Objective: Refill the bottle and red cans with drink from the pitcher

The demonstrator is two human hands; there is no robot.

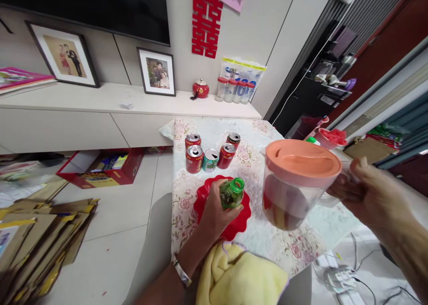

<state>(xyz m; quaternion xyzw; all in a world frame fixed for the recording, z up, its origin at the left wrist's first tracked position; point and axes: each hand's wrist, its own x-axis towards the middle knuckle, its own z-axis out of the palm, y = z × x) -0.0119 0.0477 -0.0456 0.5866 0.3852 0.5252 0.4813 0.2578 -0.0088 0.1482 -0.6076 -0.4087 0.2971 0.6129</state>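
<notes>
My left hand [211, 216] is wrapped round an uncapped green bottle [232, 195], held upright with its mouth towards me. It is above or on a red scalloped plate [241, 221] on the flowered tablecloth; whether its base touches the plate is hidden. My right hand [371, 191], blurred, is closed at the handle of a clear plastic pitcher [284, 200] with an orange lid [302, 162]. Dark liquid stands in the pitcher's lower part. It seems to be raised over the table's right side, to the right of the bottle.
Several opened red cans [195, 160] and a green can [211, 161] stand behind the plate. A yellow towel [240, 276] lies at the near edge. Lidded glass jars [236, 92] line the cabinet. Power strips and cables [341, 278] are on the floor at right, flattened cardboard [43, 238] at left.
</notes>
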